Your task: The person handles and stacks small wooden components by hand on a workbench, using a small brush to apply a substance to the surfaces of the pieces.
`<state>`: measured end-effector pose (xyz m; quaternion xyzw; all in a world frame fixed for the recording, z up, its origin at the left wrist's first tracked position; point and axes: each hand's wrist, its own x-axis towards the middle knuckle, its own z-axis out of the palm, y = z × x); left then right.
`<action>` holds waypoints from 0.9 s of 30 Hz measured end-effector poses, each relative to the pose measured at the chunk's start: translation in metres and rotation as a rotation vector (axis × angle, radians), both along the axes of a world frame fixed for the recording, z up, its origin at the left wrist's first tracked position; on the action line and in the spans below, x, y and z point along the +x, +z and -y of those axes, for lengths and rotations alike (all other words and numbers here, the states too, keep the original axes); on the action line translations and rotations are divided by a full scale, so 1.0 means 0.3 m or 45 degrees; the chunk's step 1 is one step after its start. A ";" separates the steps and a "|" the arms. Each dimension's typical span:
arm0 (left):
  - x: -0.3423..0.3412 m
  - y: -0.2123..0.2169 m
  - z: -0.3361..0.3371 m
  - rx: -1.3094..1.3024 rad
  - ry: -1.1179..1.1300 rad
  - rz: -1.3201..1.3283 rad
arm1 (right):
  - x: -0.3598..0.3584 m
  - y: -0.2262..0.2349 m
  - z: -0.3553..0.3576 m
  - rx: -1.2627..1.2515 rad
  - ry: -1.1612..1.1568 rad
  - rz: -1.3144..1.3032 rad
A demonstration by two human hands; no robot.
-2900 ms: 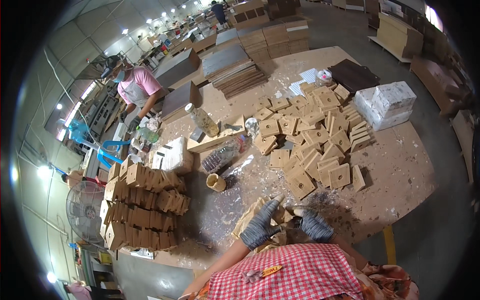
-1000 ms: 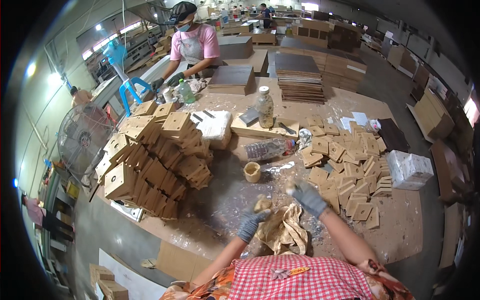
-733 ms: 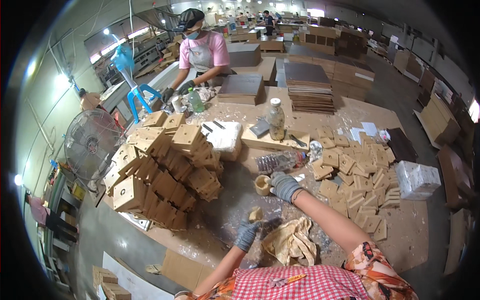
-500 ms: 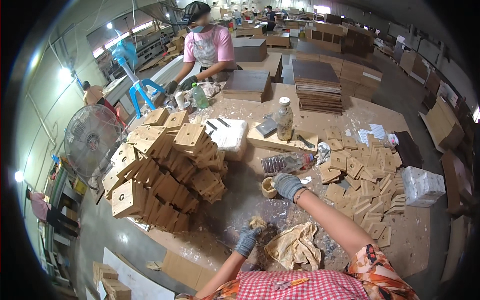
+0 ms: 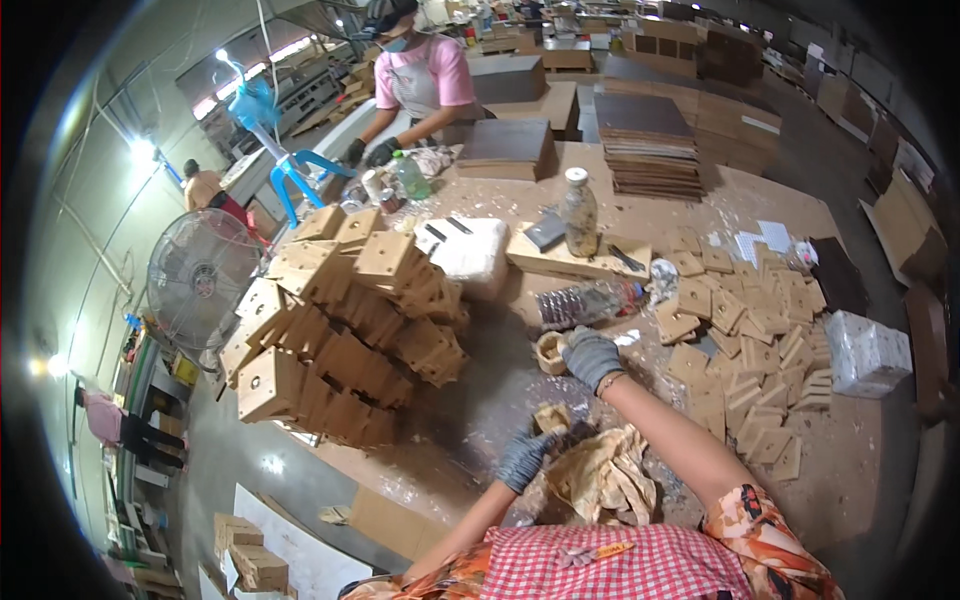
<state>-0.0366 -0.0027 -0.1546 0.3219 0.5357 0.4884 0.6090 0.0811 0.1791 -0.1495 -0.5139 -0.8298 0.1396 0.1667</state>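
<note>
My left hand [image 5: 524, 456], in a grey glove, is closed on a small tan wad [image 5: 550, 418] above the dark, stained part of the table. A crumpled, stained cream rag [image 5: 605, 480] lies right beside it. Farther forward, my gloved right hand [image 5: 592, 358] has its fingers curled against the right rim of a small round tan tub [image 5: 550, 353]. Whatever those fingertips hold is hidden. To the left stands a large stack of square wooden blocks [image 5: 345, 350] with drilled holes. More such blocks [image 5: 745, 350] lie loosely piled on the right.
Behind the tub lie a clear plastic bottle [image 5: 585, 304] and a wooden board [image 5: 575, 258] bearing a jar [image 5: 579, 215]. A white wrapped bundle [image 5: 470, 255] sits near the stack. Across the table a co-worker [image 5: 425, 85] works beside dark panels [image 5: 650, 145]. A fan [image 5: 203, 280] stands left.
The whole view has shifted slightly. My left hand has moved a little forward and right with the tan wad, closer to the rag. My right hand stays at the tub.
</note>
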 end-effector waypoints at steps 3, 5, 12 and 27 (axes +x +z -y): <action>0.005 0.067 -0.019 0.021 0.067 -0.025 | 0.085 0.022 0.001 -0.221 0.036 -0.369; 0.006 0.080 -0.024 0.057 0.113 -0.057 | 0.118 0.011 0.023 -0.636 -0.082 -0.739; 0.034 0.095 -0.054 0.181 0.164 -0.090 | 0.262 -0.029 0.099 -1.248 -0.222 -1.403; 0.098 0.267 -0.033 0.316 -0.028 -0.019 | 0.301 0.237 0.463 0.047 0.102 -0.810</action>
